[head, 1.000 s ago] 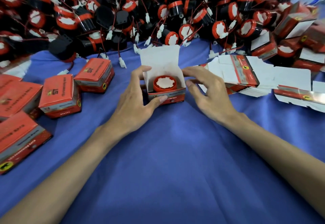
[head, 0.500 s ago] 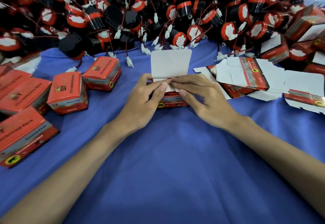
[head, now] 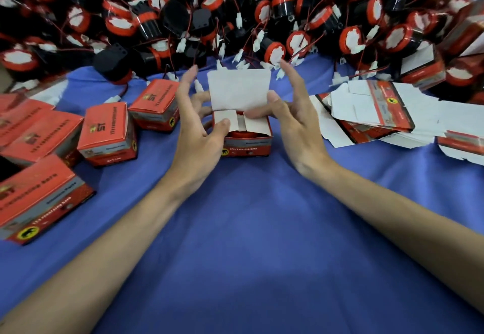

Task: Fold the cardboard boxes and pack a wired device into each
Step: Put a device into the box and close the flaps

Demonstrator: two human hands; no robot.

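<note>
A small red cardboard box [head: 245,146] stands on the blue cloth at the centre. Its two white side flaps are folded in over a red wired device, of which only a sliver shows. The white lid flap [head: 239,88] stands upright at the back. My left hand [head: 199,134] is at the box's left side, thumb pressing the left flap, fingers spread. My right hand [head: 296,124] is at the right side, thumb against the lid flap, fingers on the right flap.
A big heap of black-and-red wired devices [head: 235,11] with white plugs fills the far side. Several closed red boxes [head: 107,134] lie at the left. A stack of flat unfolded boxes [head: 377,113] lies at the right. The blue cloth [head: 248,229] covers the table.
The device stood open in the box a second ago. Both hands have since folded the side flaps in over it, and their fingers have lifted and spread around the upright lid.
</note>
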